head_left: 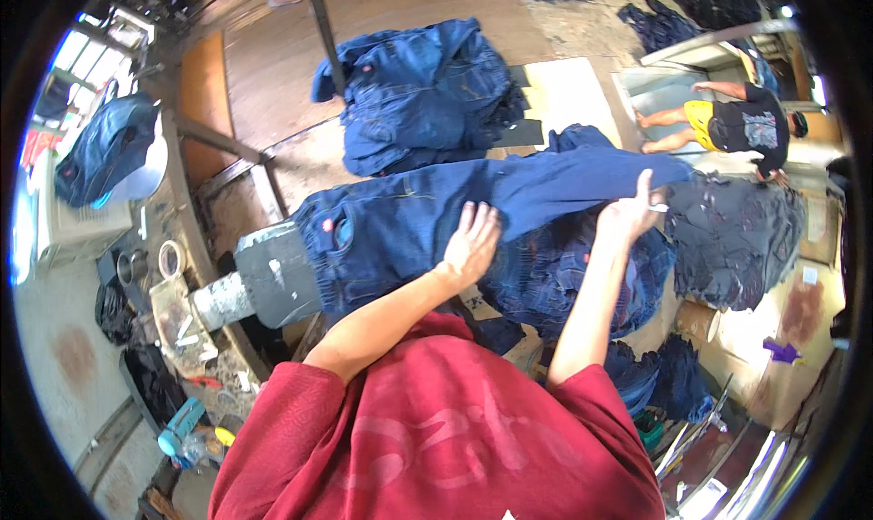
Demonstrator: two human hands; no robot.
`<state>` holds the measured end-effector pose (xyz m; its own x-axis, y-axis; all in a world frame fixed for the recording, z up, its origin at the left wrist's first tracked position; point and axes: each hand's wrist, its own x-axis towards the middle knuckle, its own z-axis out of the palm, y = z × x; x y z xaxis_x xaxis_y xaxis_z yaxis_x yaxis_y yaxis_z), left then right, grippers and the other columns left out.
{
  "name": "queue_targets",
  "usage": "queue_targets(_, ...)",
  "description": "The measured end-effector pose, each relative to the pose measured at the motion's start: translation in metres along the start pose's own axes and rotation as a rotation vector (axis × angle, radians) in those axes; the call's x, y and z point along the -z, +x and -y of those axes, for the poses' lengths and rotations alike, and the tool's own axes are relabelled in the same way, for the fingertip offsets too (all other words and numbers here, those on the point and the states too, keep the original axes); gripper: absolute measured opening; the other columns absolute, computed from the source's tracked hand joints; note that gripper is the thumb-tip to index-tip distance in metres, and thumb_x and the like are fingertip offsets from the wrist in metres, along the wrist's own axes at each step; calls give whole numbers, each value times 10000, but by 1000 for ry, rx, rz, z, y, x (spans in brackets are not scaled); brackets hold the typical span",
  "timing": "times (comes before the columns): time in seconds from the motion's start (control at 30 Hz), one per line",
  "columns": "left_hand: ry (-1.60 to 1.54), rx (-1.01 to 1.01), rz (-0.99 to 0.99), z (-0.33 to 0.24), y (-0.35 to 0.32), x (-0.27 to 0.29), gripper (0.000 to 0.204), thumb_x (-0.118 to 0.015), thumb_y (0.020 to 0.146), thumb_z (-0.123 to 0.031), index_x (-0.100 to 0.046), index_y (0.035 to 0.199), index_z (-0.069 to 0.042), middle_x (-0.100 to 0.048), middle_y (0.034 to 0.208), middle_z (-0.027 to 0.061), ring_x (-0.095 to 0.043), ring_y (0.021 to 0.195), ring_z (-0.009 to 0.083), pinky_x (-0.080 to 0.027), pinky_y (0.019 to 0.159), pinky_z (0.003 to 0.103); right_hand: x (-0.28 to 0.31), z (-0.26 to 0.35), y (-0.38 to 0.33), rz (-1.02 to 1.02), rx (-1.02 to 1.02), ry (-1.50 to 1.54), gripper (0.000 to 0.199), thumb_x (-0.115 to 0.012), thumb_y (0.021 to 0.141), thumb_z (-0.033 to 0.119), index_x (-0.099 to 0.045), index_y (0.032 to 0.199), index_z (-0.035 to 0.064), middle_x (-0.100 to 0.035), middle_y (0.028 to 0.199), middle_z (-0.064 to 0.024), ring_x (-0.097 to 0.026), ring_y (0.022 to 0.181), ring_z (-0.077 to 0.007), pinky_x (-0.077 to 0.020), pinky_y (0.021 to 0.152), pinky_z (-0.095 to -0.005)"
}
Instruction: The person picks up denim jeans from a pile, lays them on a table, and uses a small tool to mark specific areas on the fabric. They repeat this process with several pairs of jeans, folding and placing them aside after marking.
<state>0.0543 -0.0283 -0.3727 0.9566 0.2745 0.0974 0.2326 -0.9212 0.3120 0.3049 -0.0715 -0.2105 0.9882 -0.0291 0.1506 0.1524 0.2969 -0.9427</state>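
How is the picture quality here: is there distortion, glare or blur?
Head view: strong fisheye bending toward a black rim; window glare at upper left; the dark blue denim jeans under the left hand and right hand look sharp and evenly lit.

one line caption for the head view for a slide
Left hand flat on blue jeans, right hand gripping the leg.

Left hand (471,238) presses flat on dark blue jeans (436,215) while right hand (632,212) grips their far right leg.
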Motion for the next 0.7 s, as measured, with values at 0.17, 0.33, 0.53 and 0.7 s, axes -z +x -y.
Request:
queue_targets(0.17, 135, 83, 138, -41, -8, -56, 607, -493, 1000, -201, -496, 1529, 96, -538, 1580, 251, -516, 1463, 392, -165, 1323, 636, -65, 32, -107, 485, 189, -205, 270, -850, 921, 2, -598, 1006, 50, -716, 1076, -59, -654, 904, -147, -554, 832, -324)
queue_targets(0.33, 51, 80, 190, -55, -8, -106, 652, -464, 1041, -294, -463, 1593, 54, -529, 1609, 182, -441, 1538, 324, -254, 1321, 521, -82, -19, -272, 1350, 329, -546, 167, -727, 860, -2, -651, 918, 135, -738, 878, -45, -742, 727, -212, -589, 641, -339)
queue_targets(0.53, 127, 65, 371, -53, -13, -66, 701, -498, 1025, -325, -446, 1594, 81, -452, 1660, 218, -391, 1570, 337, -197, 1335, 486, -102, -49, -330, 1814, 426, -938, 68, -685, 967, 178, -665, 949, 116, -702, 886, -93, -749, 763, -299, -592, 627, -445)
queue_targets(0.7, 97, 13, 618, -34, 0, -16, 745, -526, 1012, -351, -432, 1595, 104, -388, 1702, 247, -349, 1597, 348, -150, 1348, 456, -124, 21, -192, 1144, 697, -620, 120, -773, 836, 86, -654, 850, 89, -693, 844, -105, -713, 746, -287, -570, 645, -418)
